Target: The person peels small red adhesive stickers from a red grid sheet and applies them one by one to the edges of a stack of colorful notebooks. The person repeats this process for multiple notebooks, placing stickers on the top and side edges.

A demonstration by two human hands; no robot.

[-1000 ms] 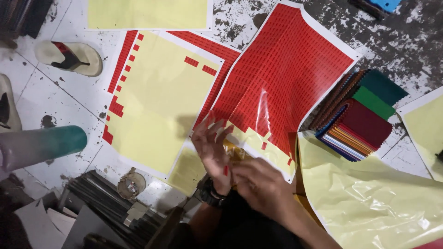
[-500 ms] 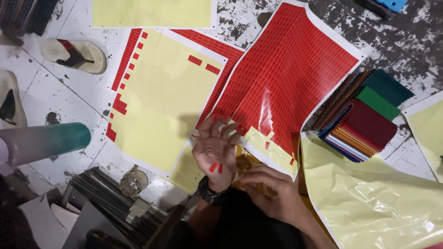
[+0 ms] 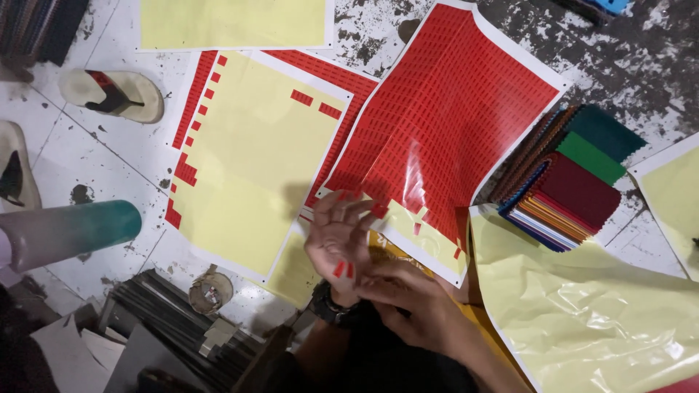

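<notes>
2 small red stickers (image 3: 344,270) cling to the heel of the open, spread left hand (image 3: 338,236), just below the red sheet (image 3: 444,124). Right hand (image 3: 408,302) pinches at them, fingers closed. They look feather-light, limp and tacky; best lifted by a free corner.

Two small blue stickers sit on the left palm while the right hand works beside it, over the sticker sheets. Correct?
Not quite: the head view shows the two small stickers on the left hand are red, not blue. The right hand does work beside it, over the red sticker sheet.
</notes>
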